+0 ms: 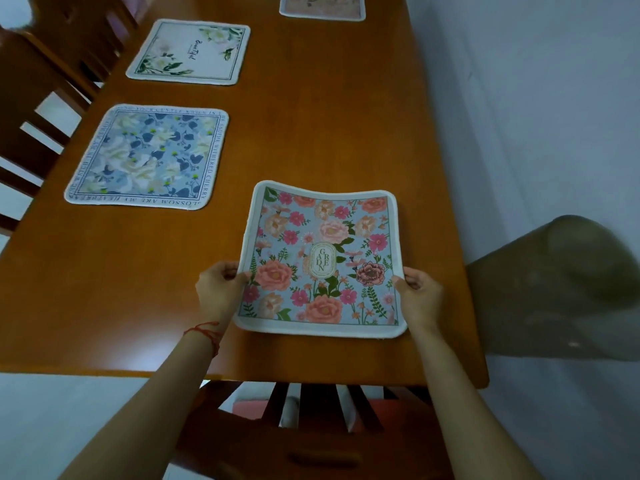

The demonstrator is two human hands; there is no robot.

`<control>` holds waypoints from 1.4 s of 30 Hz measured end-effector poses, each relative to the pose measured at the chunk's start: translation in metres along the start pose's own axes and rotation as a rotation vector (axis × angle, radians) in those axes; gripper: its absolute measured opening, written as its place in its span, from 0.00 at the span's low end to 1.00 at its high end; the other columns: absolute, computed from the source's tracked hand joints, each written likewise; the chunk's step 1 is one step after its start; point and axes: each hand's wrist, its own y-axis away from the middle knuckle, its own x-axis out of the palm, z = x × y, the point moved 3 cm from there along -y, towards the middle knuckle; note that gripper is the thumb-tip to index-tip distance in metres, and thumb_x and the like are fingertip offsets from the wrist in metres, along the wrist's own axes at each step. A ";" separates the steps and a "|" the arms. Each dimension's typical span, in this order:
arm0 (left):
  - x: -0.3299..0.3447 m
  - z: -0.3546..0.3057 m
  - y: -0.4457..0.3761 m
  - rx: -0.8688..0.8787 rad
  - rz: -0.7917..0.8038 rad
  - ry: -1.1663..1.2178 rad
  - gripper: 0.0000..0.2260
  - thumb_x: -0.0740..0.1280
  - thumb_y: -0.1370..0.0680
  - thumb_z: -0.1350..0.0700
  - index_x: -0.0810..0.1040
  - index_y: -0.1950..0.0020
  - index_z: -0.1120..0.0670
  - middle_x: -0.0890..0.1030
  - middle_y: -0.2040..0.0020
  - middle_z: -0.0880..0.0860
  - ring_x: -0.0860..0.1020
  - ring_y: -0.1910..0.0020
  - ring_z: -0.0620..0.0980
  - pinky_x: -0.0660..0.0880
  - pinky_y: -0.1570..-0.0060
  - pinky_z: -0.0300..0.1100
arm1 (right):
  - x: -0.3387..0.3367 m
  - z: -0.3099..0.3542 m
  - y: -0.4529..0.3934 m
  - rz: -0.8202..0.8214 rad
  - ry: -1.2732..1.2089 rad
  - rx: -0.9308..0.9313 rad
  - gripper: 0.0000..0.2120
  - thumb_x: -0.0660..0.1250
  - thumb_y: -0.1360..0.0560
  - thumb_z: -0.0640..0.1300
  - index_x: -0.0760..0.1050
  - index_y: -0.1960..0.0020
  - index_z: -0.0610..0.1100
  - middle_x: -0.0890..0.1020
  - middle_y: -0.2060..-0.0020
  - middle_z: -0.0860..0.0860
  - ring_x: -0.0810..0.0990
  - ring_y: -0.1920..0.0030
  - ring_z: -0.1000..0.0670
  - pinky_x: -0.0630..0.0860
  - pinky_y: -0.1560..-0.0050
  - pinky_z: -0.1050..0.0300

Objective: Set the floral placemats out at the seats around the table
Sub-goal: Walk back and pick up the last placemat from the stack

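A pink-and-blue floral placemat (pixel 322 258) marked "GARDEN" lies near the front edge of the wooden table (pixel 311 133). My left hand (pixel 218 289) pinches its left edge and my right hand (pixel 420 296) pinches its right edge. The mat's far side curves up slightly. A blue-and-white floral placemat (pixel 145 155) lies flat at the left side. Beyond it sits a white placemat with green leaves (pixel 190 51). A pale pink placemat (pixel 322 6) is cut off by the top of the view.
Wooden chairs (pixel 41 98) stand along the table's left side. Another chair back (pixel 311 427) is right below the table's front edge, between my arms. A blurred olive-grey object (pixel 561 289) sits to the right of the table, against a pale wall.
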 end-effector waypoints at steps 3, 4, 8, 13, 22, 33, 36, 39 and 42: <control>0.003 0.006 0.002 -0.013 0.041 0.015 0.06 0.70 0.27 0.61 0.79 0.51 0.61 0.82 0.53 0.58 0.80 0.60 0.55 0.78 0.59 0.45 | -0.003 -0.005 0.008 -0.031 0.022 0.001 0.11 0.65 0.26 0.32 0.76 0.44 0.33 0.80 0.54 0.42 0.77 0.60 0.51 0.71 0.72 0.76; 0.004 0.008 0.003 -0.014 0.050 0.017 0.06 0.70 0.27 0.61 0.79 0.51 0.61 0.82 0.53 0.59 0.80 0.60 0.55 0.78 0.59 0.45 | -0.004 -0.007 0.011 -0.041 0.036 -0.004 0.11 0.65 0.26 0.32 0.76 0.44 0.33 0.80 0.54 0.42 0.77 0.60 0.51 0.71 0.72 0.77; 0.008 0.010 0.005 -0.013 0.075 0.010 0.06 0.70 0.27 0.61 0.79 0.52 0.62 0.82 0.52 0.60 0.80 0.58 0.57 0.78 0.58 0.48 | -0.005 -0.012 0.016 -0.078 0.057 0.006 0.11 0.65 0.26 0.32 0.76 0.44 0.33 0.81 0.52 0.40 0.78 0.59 0.49 0.71 0.72 0.75; 0.014 0.014 0.008 -0.024 0.098 0.002 0.07 0.69 0.27 0.61 0.79 0.51 0.63 0.82 0.52 0.61 0.81 0.57 0.58 0.78 0.58 0.47 | -0.004 -0.020 0.013 -0.080 0.083 0.037 0.11 0.65 0.26 0.32 0.76 0.44 0.33 0.81 0.52 0.39 0.79 0.59 0.48 0.72 0.69 0.70; 0.018 0.018 0.007 0.036 0.113 -0.122 0.11 0.68 0.26 0.61 0.80 0.44 0.60 0.82 0.49 0.59 0.80 0.55 0.56 0.73 0.59 0.39 | -0.006 -0.036 0.002 -0.070 0.161 0.081 0.12 0.64 0.25 0.34 0.75 0.41 0.33 0.80 0.47 0.38 0.79 0.51 0.46 0.69 0.66 0.70; 0.015 0.023 -0.004 0.042 0.097 -0.157 0.11 0.69 0.26 0.61 0.80 0.44 0.61 0.83 0.50 0.60 0.80 0.54 0.56 0.76 0.52 0.46 | -0.004 -0.042 -0.008 -0.054 0.213 0.047 0.12 0.65 0.25 0.35 0.76 0.42 0.36 0.80 0.48 0.41 0.79 0.49 0.44 0.74 0.56 0.58; 0.015 0.022 -0.004 0.044 0.092 -0.148 0.11 0.69 0.27 0.62 0.80 0.45 0.61 0.83 0.50 0.61 0.80 0.55 0.56 0.77 0.51 0.47 | -0.003 -0.041 -0.011 -0.053 0.231 0.040 0.12 0.65 0.26 0.35 0.76 0.43 0.36 0.80 0.48 0.41 0.78 0.52 0.48 0.73 0.58 0.60; 0.015 0.021 -0.005 0.049 0.085 -0.150 0.11 0.69 0.27 0.63 0.80 0.45 0.62 0.83 0.50 0.61 0.79 0.56 0.54 0.76 0.51 0.44 | -0.002 -0.040 -0.012 -0.048 0.252 0.025 0.12 0.65 0.26 0.35 0.77 0.43 0.36 0.79 0.47 0.41 0.77 0.52 0.48 0.73 0.57 0.60; 0.014 0.021 -0.006 0.045 0.082 -0.139 0.11 0.68 0.26 0.63 0.80 0.44 0.62 0.83 0.50 0.61 0.78 0.58 0.52 0.75 0.52 0.43 | -0.002 -0.040 -0.012 -0.048 0.265 0.016 0.12 0.65 0.26 0.34 0.77 0.42 0.37 0.78 0.47 0.41 0.77 0.51 0.48 0.73 0.56 0.59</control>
